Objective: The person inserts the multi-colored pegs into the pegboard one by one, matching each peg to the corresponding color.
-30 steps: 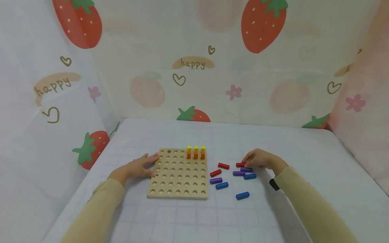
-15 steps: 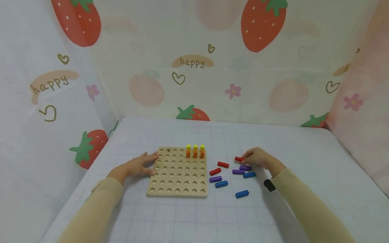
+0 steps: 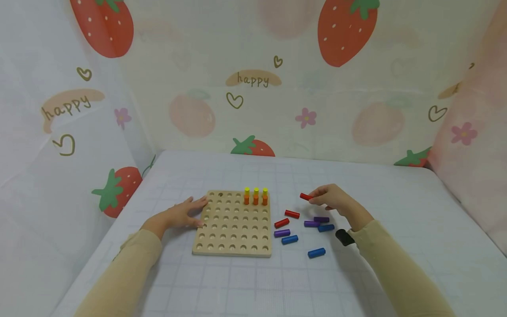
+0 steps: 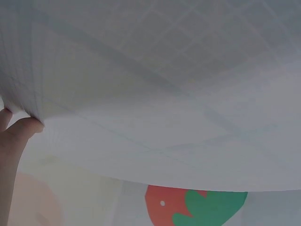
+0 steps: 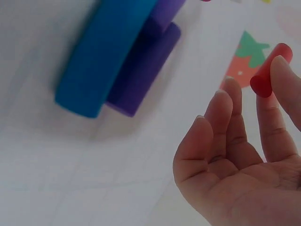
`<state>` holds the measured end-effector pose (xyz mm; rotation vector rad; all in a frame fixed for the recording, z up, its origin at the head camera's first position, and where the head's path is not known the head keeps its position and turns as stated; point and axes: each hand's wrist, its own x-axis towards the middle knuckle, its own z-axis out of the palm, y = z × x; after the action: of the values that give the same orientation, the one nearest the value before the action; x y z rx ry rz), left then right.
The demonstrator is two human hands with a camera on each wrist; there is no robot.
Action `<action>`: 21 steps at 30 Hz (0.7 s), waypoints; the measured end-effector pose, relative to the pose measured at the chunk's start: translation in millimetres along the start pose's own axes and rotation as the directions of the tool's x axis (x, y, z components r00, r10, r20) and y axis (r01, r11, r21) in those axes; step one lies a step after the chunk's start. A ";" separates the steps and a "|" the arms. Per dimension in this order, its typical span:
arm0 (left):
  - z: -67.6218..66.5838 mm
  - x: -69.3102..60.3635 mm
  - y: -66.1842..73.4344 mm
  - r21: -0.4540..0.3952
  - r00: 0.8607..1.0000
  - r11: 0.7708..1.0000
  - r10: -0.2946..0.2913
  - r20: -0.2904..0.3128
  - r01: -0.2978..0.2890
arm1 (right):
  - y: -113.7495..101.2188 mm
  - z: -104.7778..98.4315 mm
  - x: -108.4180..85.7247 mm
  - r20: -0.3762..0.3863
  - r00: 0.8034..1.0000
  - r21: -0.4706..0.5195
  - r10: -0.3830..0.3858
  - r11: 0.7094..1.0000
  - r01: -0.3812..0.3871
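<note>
In the head view, a pale wooden pegboard (image 3: 233,229) with rows of round holes lies flat on the table. My left hand (image 3: 180,216) rests with spread fingers against its left edge. Thumb and index finger of my right hand (image 3: 336,200) pinch a red peg (image 3: 305,197) above the table, to the right of the board. In the right wrist view the same red peg (image 5: 271,70) shows, with the other fingers loosely bent. Yellow pegs (image 3: 256,191) and orange pegs (image 3: 255,200) stand upright in the board's two far rows, at the right side.
Right of the board lie two red pegs (image 3: 292,214), several purple pegs (image 3: 282,233) and several blue pegs (image 3: 316,252). A blue peg (image 5: 103,56) looms large in the right wrist view. A strawberry-print curtain (image 3: 253,114) stands behind the white table (image 3: 222,286).
My right hand has lifted the red peg from beside the purple pegs and carried it up, away from me and a little left. The left hand stays at the board's edge.
</note>
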<state>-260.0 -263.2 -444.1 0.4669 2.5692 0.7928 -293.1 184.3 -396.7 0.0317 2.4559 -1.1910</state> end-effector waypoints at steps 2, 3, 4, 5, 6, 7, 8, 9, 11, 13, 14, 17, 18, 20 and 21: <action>-0.1 -0.1 0.1 0.000 1.000 1.000 0.001 -0.001 -0.001 | -3.2 0.7 -1.3 0.003 1.000 0.009 -0.005 1.000 0.005; 0.0 0.0 0.1 -0.002 1.000 1.000 0.002 -0.002 -0.002 | -4.6 1.2 -1.6 0.003 1.000 0.014 -0.007 1.000 0.007; 0.2 0.0 0.2 -0.004 1.000 1.000 0.004 -0.002 -0.004 | -5.9 1.7 -2.0 0.007 1.000 0.020 -0.012 1.000 0.012; 0.4 0.2 0.1 -0.004 1.000 1.000 0.006 -0.002 -0.006 | -7.1 2.2 -2.1 0.006 1.000 0.024 -0.014 1.000 0.013; 0.7 0.5 0.0 -0.004 1.000 1.000 0.010 -0.001 -0.010 | -8.2 3.0 -2.2 0.011 1.000 0.021 -0.027 0.999 0.027; 1.0 0.6 0.1 -0.004 1.000 1.000 0.013 0.000 -0.013 | -9.4 3.6 -2.3 0.011 0.999 0.027 -0.038 0.999 0.037; 1.2 0.5 0.1 -0.004 1.000 1.000 0.016 0.000 -0.016 | -10.7 4.2 -2.4 0.013 0.999 0.033 -0.048 0.998 0.048; 1.4 0.5 0.2 -0.004 1.000 1.000 0.018 0.000 -0.018 | -12.0 4.9 -2.5 0.015 0.998 0.038 -0.058 0.998 0.058; 1.4 0.4 0.6 -0.008 1.000 1.000 0.018 -0.002 -0.018 | -14.6 6.3 -2.7 0.012 0.997 0.048 -0.078 0.996 0.078; 1.3 -0.9 2.0 -0.005 1.000 1.000 0.022 -0.004 -0.022 | -17.6 8.0 -2.6 0.005 0.996 0.073 -0.088 0.993 0.087; 1.2 -1.4 2.6 -0.004 1.000 1.000 0.023 -0.005 -0.023 | -19.4 9.4 -2.6 0.003 0.996 0.081 -0.091 0.993 0.090; 0.8 -2.5 4.0 -0.002 1.000 1.000 0.024 -0.004 -0.024 | -24.9 15.0 -2.0 -0.019 0.996 0.118 -0.085 0.989 0.087; 0.7 -2.5 3.9 -0.001 1.000 1.000 0.024 -0.004 -0.024 | -26.9 17.3 -1.6 -0.032 0.997 0.132 -0.075 0.988 0.078; 0.6 -2.3 3.6 0.001 1.000 1.000 0.024 -0.005 -0.024 | -30.8 22.1 -1.2 -0.060 0.997 0.155 -0.055 0.986 0.064; 0.6 -2.3 3.5 0.002 1.000 1.000 0.025 -0.005 -0.025 | -32.8 24.5 -1.4 -0.073 0.996 0.168 -0.046 0.984 0.058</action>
<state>-257.1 -261.2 -441.9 0.4988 2.5738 0.8019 -289.6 145.2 -385.2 0.0585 2.4201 -1.4427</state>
